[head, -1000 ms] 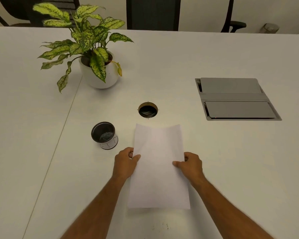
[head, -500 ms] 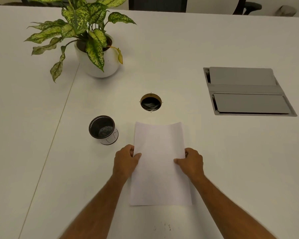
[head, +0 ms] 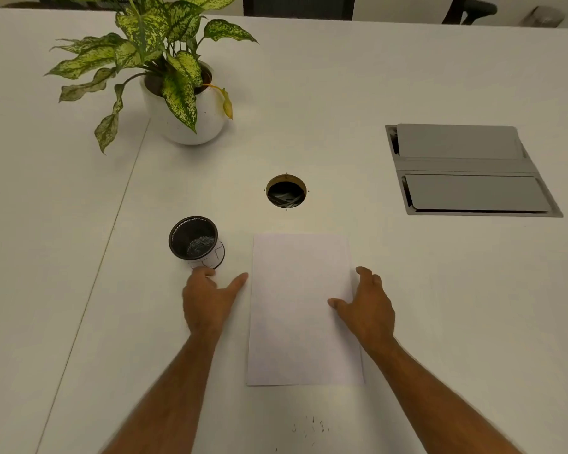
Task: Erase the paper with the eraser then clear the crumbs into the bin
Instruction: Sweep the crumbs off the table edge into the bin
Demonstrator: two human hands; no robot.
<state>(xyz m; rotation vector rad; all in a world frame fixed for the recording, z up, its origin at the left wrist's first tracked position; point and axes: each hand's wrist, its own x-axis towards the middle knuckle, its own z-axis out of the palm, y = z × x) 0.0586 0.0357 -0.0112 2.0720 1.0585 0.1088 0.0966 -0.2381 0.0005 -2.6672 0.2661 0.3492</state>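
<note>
Paper [head: 304, 309] flat between left hand [head: 207, 301] and right hand [head: 368, 306], fingers loose.

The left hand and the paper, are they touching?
Apart. The head view shows bare table between the left hand and the paper.

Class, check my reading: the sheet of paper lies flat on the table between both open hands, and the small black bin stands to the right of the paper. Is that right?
Not quite. In the head view the bin stands left of the paper, by the left hand. The right hand and table are as stated.
</note>
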